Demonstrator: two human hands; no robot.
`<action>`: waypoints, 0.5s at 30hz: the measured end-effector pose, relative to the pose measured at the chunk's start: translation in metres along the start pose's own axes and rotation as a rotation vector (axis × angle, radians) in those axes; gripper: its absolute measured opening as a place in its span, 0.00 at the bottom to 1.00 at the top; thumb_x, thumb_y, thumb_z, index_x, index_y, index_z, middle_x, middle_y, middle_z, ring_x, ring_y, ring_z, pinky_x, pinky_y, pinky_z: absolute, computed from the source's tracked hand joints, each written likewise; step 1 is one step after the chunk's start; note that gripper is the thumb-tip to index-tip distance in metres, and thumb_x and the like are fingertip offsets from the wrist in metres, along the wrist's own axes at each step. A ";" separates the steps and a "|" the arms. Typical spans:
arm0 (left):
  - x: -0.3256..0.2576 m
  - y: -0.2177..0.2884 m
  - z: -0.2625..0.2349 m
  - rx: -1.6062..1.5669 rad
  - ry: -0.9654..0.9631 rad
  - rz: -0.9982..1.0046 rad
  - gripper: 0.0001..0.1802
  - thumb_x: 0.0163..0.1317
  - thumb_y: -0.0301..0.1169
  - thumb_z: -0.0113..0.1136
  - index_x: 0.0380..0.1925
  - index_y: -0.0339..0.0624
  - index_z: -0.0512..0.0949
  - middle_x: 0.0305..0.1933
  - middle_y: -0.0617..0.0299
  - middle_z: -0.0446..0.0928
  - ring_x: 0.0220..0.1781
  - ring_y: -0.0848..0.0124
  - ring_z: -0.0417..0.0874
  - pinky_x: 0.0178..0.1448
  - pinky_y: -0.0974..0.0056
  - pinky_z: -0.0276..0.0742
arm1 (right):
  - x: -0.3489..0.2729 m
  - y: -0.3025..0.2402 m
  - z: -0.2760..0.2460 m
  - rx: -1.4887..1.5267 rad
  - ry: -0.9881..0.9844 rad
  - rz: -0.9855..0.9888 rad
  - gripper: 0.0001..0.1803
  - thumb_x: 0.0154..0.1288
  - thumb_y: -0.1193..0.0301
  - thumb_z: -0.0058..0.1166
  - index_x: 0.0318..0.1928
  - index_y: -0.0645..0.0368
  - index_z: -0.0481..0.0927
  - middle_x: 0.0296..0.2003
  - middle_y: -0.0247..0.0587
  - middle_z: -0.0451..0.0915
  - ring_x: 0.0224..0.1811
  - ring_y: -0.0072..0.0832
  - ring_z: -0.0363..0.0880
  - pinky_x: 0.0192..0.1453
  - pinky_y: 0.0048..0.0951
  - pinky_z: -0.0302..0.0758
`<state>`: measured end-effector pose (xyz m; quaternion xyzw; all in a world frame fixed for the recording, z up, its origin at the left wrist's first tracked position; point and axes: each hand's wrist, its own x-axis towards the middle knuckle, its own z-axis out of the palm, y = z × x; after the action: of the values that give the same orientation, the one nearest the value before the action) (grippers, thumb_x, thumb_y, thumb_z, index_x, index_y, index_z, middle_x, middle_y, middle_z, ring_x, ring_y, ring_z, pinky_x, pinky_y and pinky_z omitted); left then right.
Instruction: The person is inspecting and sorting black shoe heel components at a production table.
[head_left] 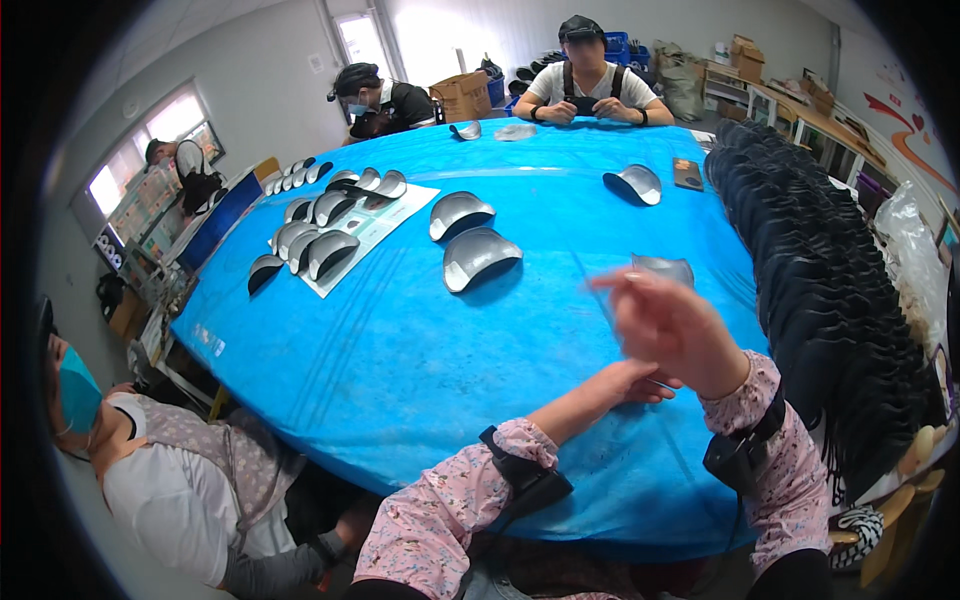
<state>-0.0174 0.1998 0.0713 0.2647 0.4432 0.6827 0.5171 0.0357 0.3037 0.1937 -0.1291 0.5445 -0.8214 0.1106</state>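
Note:
Over the near right part of the blue-covered table (400,335), my right hand (665,325) is raised, its fingers smeared by motion and one pointing left. Below it and close to its wrist, my left hand (625,383) reaches right with fingers stretched out and nothing visible in them. Just beyond my right hand lies a grey curved piece (665,268), partly hidden by it. Farther off, two silver-grey curved, visor-shaped shells lie close together, the nearer shell (482,260) in front of the farther shell (462,214). Another such shell (634,185) lies at the far right.
Several similar shells (330,253) rest on and around a printed sheet (385,228) at left. Long stacks of black curved pieces (800,270) line the right edge. A small dark box (687,173) lies nearby. Co-workers sit at left (190,490) and across (590,90).

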 end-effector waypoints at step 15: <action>-0.002 0.005 0.002 0.079 -0.061 0.040 0.25 0.68 0.44 0.38 0.54 0.36 0.67 0.53 0.54 0.72 0.54 0.66 0.74 0.59 0.64 0.67 | -0.007 0.016 -0.037 0.280 0.389 -0.289 0.14 0.68 0.59 0.45 0.33 0.57 0.71 0.14 0.21 0.51 0.13 0.10 0.45 0.14 0.16 0.43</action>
<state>-0.0177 0.1976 0.0767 0.3144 0.4484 0.6664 0.5060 0.0307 0.3315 0.1648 -0.0289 0.4127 -0.9052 -0.0973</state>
